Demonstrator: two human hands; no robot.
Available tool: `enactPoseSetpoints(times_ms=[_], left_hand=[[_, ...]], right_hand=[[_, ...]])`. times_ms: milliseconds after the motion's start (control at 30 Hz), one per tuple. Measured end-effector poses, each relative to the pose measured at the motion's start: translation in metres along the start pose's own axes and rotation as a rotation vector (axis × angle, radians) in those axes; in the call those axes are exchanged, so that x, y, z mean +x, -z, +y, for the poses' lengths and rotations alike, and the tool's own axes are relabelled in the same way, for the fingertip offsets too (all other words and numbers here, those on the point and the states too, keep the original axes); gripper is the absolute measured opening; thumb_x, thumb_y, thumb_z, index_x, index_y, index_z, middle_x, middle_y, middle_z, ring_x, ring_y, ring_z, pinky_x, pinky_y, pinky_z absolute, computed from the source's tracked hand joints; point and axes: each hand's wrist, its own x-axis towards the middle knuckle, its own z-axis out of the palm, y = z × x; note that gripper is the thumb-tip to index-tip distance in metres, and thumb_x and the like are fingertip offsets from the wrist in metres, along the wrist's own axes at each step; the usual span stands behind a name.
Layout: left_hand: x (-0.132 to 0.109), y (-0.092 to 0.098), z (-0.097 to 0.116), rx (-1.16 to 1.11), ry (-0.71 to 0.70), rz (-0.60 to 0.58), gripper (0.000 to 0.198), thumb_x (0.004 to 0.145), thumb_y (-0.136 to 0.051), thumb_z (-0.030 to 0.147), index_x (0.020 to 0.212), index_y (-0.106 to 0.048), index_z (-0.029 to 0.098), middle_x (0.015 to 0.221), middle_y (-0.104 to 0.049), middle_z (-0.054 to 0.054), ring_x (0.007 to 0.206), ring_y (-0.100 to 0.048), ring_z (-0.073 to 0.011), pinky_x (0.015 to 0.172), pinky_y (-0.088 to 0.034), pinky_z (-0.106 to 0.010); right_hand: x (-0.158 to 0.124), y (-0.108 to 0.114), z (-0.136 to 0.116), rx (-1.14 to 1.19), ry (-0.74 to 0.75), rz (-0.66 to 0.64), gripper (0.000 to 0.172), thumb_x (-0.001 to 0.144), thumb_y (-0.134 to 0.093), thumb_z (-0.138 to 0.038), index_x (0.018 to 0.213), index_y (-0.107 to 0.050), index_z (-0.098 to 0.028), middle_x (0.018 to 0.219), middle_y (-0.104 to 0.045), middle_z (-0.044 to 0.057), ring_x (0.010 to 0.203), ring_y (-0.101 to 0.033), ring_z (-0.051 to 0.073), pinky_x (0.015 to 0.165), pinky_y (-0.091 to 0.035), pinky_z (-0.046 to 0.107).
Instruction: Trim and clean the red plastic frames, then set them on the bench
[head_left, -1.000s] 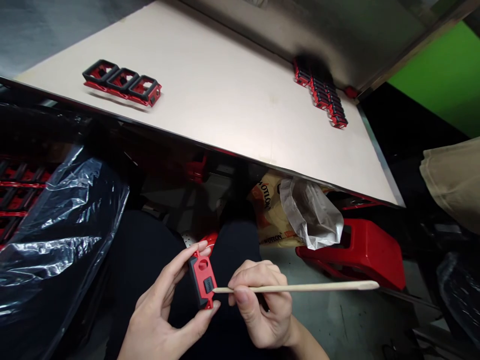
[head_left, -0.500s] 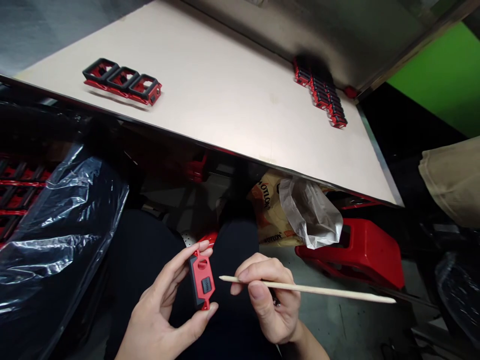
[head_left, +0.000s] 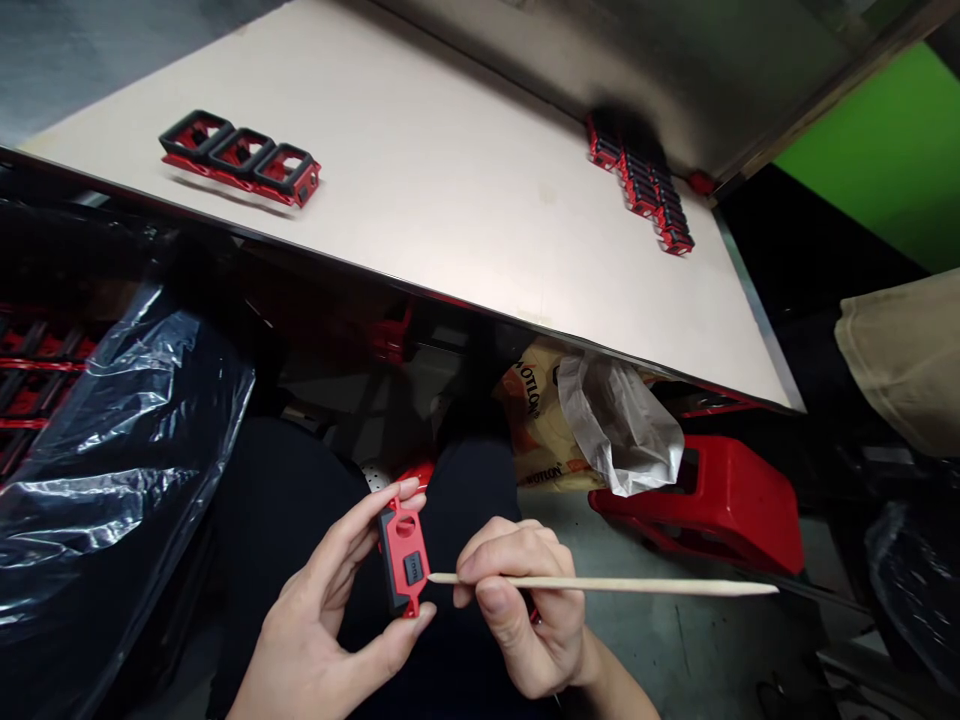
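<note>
Above your lap (head_left: 480,475), your left hand (head_left: 330,620) is pinching a red-and-black frame (head_left: 409,545) end to end; your right hand (head_left: 525,605) is gripping a wooden stick (head_left: 645,585), its tip pointing beside the dark badge (head_left: 413,568). With fingertips alone bracing the frame, you are likely risking a twist, drop or skidding scratch by pressing hard.

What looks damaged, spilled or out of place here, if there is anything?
One small thing: a faint darker mark on the table looks odd against the pale surface. Nothing else stands out: the red part in the left hand shows no visible damage.
</note>
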Motion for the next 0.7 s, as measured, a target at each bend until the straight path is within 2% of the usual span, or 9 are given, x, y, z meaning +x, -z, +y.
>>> enactPoseSetpoints(times_ms=[67, 167, 433, 600, 700], left_hand=[[0.000, -0.001, 0.000, -0.006, -0.009, -0.002, 0.057, 0.076, -0.077, 0.020, 0.127, -0.066, 0.041, 0.133, -0.074, 0.012, 0.126, -0.066, -0.0119, 0.101, -0.052, -0.012], [-0.001, -0.001, 0.000, 0.004, -0.022, -0.004, 0.057, 0.076, -0.077, 0.020, 0.128, -0.066, 0.041, 0.132, -0.074, 0.011, 0.125, -0.067, -0.0129, 0.100, -0.053, -0.013], [0.000, 0.001, -0.004, 0.033, -0.016, 0.004, 0.057, 0.075, -0.079, 0.023, 0.129, -0.067, 0.036, 0.134, -0.074, 0.004, 0.128, -0.066, -0.0231, 0.097, -0.060, -0.024], [0.000, -0.001, -0.002, 0.013, -0.040, -0.010, 0.058, 0.077, -0.076, 0.019, 0.128, -0.066, 0.043, 0.132, -0.074, 0.011, 0.125, -0.067, -0.0157, 0.101, -0.055, -0.017], [0.000, -0.001, -0.002, -0.021, -0.024, -0.004, 0.057, 0.077, -0.077, 0.020, 0.128, -0.066, 0.043, 0.132, -0.074, 0.011, 0.124, -0.068, -0.0140, 0.103, -0.052, -0.015]], right_hand=[[0.000, 0.000, 0.000, -0.005, -0.001, -0.004, 0.019, 0.104, -0.046, -0.026, 0.099, -0.063, -0.019, 0.064, -0.062, -0.001, 0.052, -0.061, 0.013, 0.049, -0.044, 0.024], [0.001, 0.000, 0.000, -0.008, 0.015, -0.009, 0.019, 0.105, -0.046, -0.026, 0.099, -0.063, -0.019, 0.064, -0.062, 0.000, 0.053, -0.061, 0.014, 0.049, -0.044, 0.024], [0.002, 0.001, 0.002, -0.060, 0.055, -0.016, 0.019, 0.104, -0.047, -0.024, 0.103, -0.064, -0.018, 0.068, -0.067, 0.002, 0.056, -0.065, 0.015, 0.049, -0.048, 0.025], [0.005, 0.005, -0.004, 0.008, 0.031, -0.005, 0.021, 0.107, -0.046, -0.025, 0.113, -0.065, -0.019, 0.080, -0.078, 0.005, 0.071, -0.075, 0.017, 0.062, -0.058, 0.025], [-0.001, 0.008, -0.018, 0.023, -0.070, 0.001, 0.023, 0.111, -0.039, -0.031, 0.113, -0.062, -0.025, 0.075, -0.078, -0.001, 0.058, -0.073, 0.012, 0.064, -0.059, 0.023]])
